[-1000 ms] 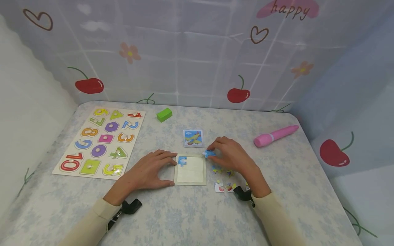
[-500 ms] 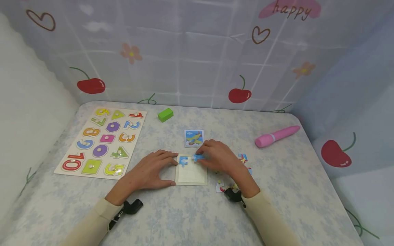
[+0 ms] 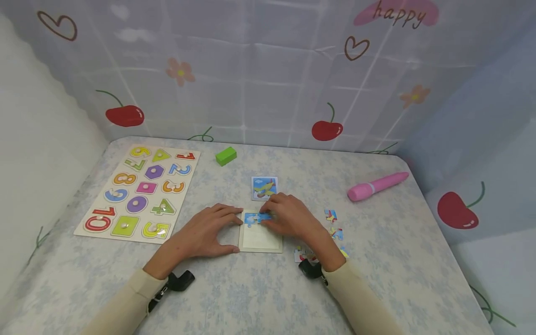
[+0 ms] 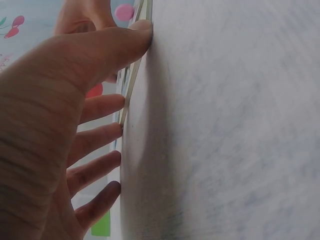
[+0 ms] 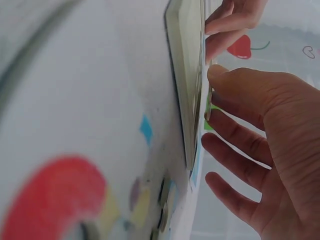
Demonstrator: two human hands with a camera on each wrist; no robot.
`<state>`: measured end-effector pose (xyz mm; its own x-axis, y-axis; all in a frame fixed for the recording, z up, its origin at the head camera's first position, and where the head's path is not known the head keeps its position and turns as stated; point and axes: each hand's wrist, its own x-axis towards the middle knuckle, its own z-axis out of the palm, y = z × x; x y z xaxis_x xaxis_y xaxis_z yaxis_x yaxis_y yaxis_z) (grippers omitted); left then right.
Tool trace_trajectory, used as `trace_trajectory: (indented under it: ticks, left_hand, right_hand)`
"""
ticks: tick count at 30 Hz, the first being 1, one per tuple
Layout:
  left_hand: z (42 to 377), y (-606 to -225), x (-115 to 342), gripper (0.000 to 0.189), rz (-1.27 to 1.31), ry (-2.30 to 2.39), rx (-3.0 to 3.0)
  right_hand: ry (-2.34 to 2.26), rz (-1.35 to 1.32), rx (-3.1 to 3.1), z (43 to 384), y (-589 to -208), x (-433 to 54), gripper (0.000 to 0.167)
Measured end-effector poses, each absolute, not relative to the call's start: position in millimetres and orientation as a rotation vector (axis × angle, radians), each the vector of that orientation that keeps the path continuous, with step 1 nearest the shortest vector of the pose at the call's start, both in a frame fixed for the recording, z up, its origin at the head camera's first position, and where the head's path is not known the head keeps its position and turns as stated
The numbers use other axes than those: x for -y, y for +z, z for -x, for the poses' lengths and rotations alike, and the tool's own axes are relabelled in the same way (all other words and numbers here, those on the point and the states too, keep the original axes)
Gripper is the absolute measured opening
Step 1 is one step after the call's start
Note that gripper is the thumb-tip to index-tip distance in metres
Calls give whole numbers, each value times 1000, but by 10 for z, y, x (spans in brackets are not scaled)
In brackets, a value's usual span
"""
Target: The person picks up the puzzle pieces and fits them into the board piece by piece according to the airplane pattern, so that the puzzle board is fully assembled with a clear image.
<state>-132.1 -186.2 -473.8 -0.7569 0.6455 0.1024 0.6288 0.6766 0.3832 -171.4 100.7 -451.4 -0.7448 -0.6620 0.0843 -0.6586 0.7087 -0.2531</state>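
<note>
A small pale puzzle tray (image 3: 260,240) lies in front of the person, with a blue jigsaw piece (image 3: 250,219) in its upper left corner. The left hand (image 3: 209,231) rests at the tray's left side, thumb and fingertips spread along its edge; in the left wrist view, the fingers (image 4: 95,137) look relaxed. Over the tray's upper right, the right hand (image 3: 291,216) pinches another blue jigsaw piece (image 3: 264,217) beside the first one. The right wrist view shows this piece (image 5: 209,100) edge-on between thumb and fingers. The right hand hides the tray's upper right corner.
Several loose jigsaw pieces (image 3: 336,233) lie right of the tray, some under the right wrist. A picture card (image 3: 264,188) lies behind it. Farther out are a number board (image 3: 140,193), a green block (image 3: 226,156) and a pink pen-shaped object (image 3: 378,186).
The right hand has carried the blue jigsaw piece leftward from beyond the tray's right edge to beside the corner piece. The left hand has stayed at the tray's edge.
</note>
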Motion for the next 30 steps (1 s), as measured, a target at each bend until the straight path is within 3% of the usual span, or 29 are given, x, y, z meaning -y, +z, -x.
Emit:
trace_trajectory:
  ticks: [30]
  left_hand:
    - [1313, -4748, 1860, 60, -1090, 641, -2844]
  right_hand:
    - [-343, 1120, -2895, 1678, -4538, -950, 21]
